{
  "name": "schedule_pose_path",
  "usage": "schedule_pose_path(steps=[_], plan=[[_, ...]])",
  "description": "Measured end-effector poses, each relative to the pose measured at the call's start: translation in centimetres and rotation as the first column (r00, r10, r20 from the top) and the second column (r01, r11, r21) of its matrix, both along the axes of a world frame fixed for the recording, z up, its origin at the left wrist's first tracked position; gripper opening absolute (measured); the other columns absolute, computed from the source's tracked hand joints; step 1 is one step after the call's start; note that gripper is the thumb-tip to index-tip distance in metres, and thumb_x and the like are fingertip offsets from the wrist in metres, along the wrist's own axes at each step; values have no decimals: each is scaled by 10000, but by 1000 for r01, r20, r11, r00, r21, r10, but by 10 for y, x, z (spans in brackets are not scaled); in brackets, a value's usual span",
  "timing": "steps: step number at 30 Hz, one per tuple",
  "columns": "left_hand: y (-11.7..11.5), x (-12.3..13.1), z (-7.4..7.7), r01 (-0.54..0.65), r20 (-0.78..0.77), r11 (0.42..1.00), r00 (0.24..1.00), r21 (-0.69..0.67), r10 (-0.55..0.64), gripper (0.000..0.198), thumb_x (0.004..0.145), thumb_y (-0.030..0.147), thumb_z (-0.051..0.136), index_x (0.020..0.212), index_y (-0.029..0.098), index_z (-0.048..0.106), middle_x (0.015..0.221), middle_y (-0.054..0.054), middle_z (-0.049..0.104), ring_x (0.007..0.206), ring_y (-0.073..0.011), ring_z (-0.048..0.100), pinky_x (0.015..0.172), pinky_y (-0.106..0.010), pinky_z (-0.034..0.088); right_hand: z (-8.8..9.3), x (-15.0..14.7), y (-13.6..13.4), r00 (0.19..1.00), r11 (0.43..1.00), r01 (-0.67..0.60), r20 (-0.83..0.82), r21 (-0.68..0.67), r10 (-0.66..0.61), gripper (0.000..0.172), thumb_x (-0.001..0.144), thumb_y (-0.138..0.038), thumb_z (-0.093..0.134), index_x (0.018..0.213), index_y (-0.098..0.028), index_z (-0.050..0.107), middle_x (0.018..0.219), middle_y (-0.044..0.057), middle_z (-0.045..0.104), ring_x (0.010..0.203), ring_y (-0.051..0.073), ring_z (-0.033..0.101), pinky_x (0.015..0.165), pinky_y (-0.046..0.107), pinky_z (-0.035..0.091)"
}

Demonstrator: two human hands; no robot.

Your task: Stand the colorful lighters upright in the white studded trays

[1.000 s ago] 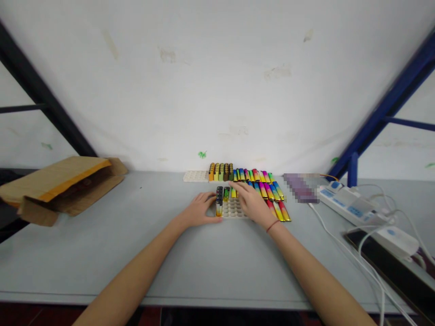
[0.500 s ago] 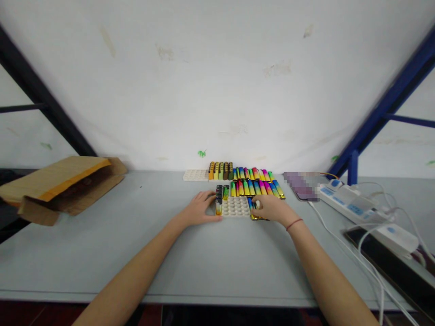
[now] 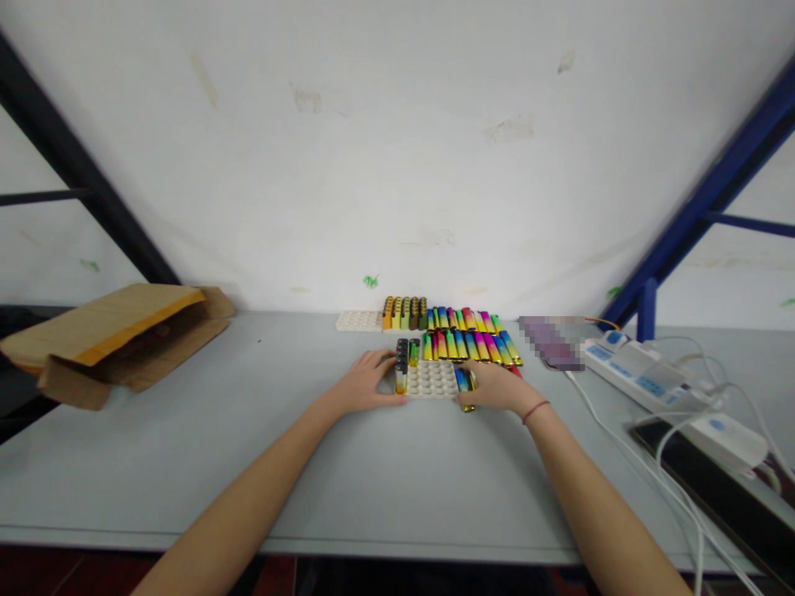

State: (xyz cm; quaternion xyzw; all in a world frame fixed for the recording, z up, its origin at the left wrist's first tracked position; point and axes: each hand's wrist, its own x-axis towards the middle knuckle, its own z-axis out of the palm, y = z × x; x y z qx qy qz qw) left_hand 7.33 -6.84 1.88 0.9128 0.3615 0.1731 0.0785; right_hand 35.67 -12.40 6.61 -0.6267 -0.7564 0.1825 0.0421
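Observation:
A white tray with rows of round holes (image 3: 433, 381) lies in front of me, with several upright dark-topped lighters (image 3: 402, 372) in its left column and a green lighter (image 3: 414, 353) beside them. My left hand (image 3: 368, 382) is closed around the tray's left end, thumb at the near corner and fingers against the lighters. On the right of the tray, my right hand (image 3: 493, 386) has its thumb and fingers on a blue-and-gold lighter (image 3: 464, 391), which lies tilted; its palm hides part of the lighters beneath.
Two rows of multicoloured lighters (image 3: 472, 346) lie behind my right hand. A filled tray of lighters (image 3: 405, 314) stands by the wall, beside another white tray (image 3: 358, 320). A padded envelope (image 3: 118, 331) lies left; a phone (image 3: 552, 343) and power strip (image 3: 658, 385) with cables lie right.
My right hand has shifted slightly, and the lighters under it have moved, with a blue-and-gold one now angled toward me. My left hand stays on the tray.

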Motion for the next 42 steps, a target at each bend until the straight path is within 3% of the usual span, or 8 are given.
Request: schedule_pose_path(steps=[9,16,24,27,30,33,37,42], plan=[[-1,-1,0,1,7,1000,1000,7,-1,810,737,705,608,1314,145,505,1362,-161,464,1231,-342,441,1067,-472,340,1,-3,-2,1000,1000,6,9,16,-6,402,705,-290,649,1064,-119,586,981,147,686,843,255,639,646,278,403],[0,-1,0,-1,8,1000,1000,3,1,823,734,702,615,1319,135,499,1374,-169,454,1229,-342,442,1070,-471,334,2,-10,-4,996,999,14,90,41,-18,454,684,-305,651,1080,-99,567,984,170,680,850,273,633,615,277,377],[-2,0,2,3,9,1000,1000,2,-3,793,738,686,626,1314,156,500,1362,-158,467,1236,-338,440,1072,-468,330,25,0,-4,968,988,93,-243,125,-60,462,771,-277,549,1186,-75,552,676,37,654,618,169,581,550,252,364],[-2,1,3,0,10,1000,1000,1,0,792,733,691,626,1312,165,502,1363,-152,466,1232,-339,444,1067,-472,336,21,-3,-1,889,993,58,-458,103,-4,485,797,-280,522,1242,-89,496,680,13,645,635,157,592,573,246,403],[-2,1,3,-4,18,1000,1000,-4,4,799,733,695,621,1307,151,506,1362,-158,466,1229,-347,445,1062,-482,338,13,-15,0,740,998,15,-672,63,32,363,806,-279,481,1139,-136,498,700,-7,616,655,150,607,613,253,451],[-2,1,2,0,18,1000,1000,-9,0,806,731,692,625,1309,143,505,1363,-161,466,1233,-348,441,1064,-480,337,9,-30,-3,602,998,50,-797,-24,-50,229,803,-272,427,1017,-204,468,629,-56,528,580,128,556,584,242,447],[-1,0,1,-5,9,1000,1000,1,5,811,734,701,617,1312,143,502,1372,-161,458,1232,-336,443,1067,-466,337,5,-44,-5,398,985,90,-901,-146,-170,131,813,-352,411,861,-235,444,518,-85,338,439,108,350,447,224,324],[-1,0,1,-4,6,1000,1000,2,4,800,734,698,619,1309,155,502,1368,-160,463,1228,-337,446,1062,-471,340,-10,-48,1,253,974,75,-941,-214,-227,513,863,-620,210,555,-232,340,429,-52,277,384,104,274,431,250,300]])
